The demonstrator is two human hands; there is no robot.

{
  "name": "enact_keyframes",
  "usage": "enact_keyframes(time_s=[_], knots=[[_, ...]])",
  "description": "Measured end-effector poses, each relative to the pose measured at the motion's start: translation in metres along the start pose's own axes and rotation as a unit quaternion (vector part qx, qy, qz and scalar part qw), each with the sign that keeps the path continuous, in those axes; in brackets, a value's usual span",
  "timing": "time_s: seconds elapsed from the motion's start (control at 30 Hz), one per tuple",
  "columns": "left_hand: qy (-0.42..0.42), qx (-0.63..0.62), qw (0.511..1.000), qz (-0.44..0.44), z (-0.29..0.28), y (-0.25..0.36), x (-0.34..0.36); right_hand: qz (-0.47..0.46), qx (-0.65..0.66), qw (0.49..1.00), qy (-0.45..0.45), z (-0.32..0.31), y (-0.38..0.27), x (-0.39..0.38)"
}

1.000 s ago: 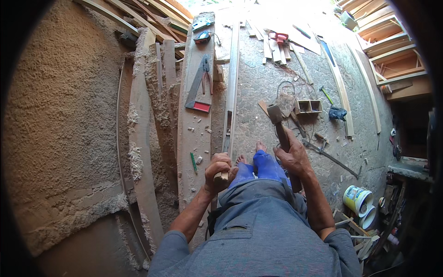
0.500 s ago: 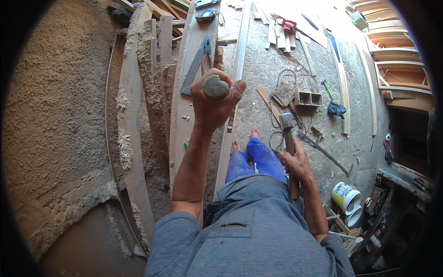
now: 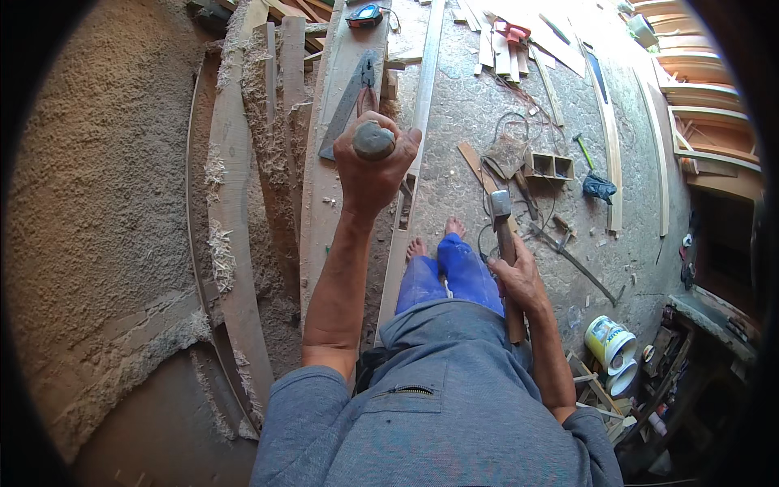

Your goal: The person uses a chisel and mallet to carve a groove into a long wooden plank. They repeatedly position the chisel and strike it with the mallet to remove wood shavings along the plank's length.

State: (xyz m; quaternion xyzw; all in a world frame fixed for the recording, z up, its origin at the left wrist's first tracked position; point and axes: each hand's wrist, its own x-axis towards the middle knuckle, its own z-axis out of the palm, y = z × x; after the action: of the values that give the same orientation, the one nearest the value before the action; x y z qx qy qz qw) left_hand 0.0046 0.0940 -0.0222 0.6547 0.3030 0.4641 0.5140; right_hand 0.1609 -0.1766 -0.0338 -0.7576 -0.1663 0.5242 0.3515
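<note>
My left hand [image 3: 373, 178] is closed around a tool held upright, apparently a chisel [image 3: 374, 140]; its round handle end faces me and its blade is mostly hidden. That fist is over a long narrow wooden beam [image 3: 392, 296], next to a slot [image 3: 404, 203] cut in it. My right hand [image 3: 524, 282] grips the wooden handle of a hammer [image 3: 501, 204], its metal head raised in front of my legs, apart from the chisel. Beyond my left hand, a pair of pliers [image 3: 367, 75] and a triangular square [image 3: 345, 118] lie on a wide plank [image 3: 320, 219].
Shaving-covered boards [image 3: 235, 138] stand along the rough wall at left. A tape measure [image 3: 364, 15] sits farther up the plank. On the floor at right are a wooden box [image 3: 550, 165], a green-handled tool [image 3: 583, 152], a metal bar [image 3: 584, 272], cords and white buckets [image 3: 607, 341].
My view has shifted slightly. Both hands keep their grips on the chisel and the hammer; the hammer head sits a little higher in the picture.
</note>
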Motion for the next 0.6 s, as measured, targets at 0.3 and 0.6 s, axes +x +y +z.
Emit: enact_keyframes(time_s=[0.3, 0.6], knots=[[-0.047, 0.051, 0.997, 0.013, 0.035, 0.01, 0.006, -0.042, -0.038, 0.998, 0.005, 0.002, -0.02, 0.003], [-0.015, 0.073, 0.997, 0.016, 0.033, -0.011, 0.003, -0.238, -0.069, 0.968, 0.037, -0.004, -0.103, -0.016]])
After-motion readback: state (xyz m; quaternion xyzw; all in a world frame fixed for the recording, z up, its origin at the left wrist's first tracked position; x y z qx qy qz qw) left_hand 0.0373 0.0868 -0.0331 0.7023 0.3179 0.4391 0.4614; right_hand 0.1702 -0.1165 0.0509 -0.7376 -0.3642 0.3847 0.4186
